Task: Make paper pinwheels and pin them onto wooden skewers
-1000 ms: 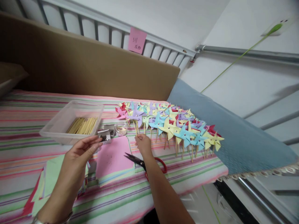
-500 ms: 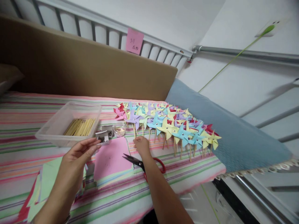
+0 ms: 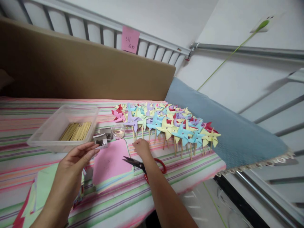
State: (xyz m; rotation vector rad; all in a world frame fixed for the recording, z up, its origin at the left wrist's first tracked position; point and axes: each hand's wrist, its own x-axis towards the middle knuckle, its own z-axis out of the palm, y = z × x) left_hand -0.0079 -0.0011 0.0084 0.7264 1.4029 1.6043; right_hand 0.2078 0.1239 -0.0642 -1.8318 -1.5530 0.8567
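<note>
My right hand (image 3: 142,148) has its fingers closed at the lower end of the stick of a lavender pinwheel (image 3: 132,121), at the left front of the many pastel paper pinwheels (image 3: 181,133). Its fingertips are partly hidden. My left hand (image 3: 71,166) is half curled, palm up, thumb and fingers slightly apart with nothing visible between them. It hovers just in front of a small white box of dark metal pieces (image 3: 101,141). Between the hands lies a stack of square paper, pink on top (image 3: 110,163). Red-handled scissors (image 3: 134,162) lie partly under my right forearm.
A clear plastic tub (image 3: 47,139) holds short wooden sticks (image 3: 76,131). Near it stands a round clear container (image 3: 118,131) of small pieces. Green and other coloured paper (image 3: 45,186) lies under my left arm. A cardboard panel (image 3: 95,72) backs the striped tablecloth (image 3: 190,177).
The whole view has shifted a little, so things appear slightly farther left. Both hands keep nearly the same pose and place relative to the pinwheels and the box.
</note>
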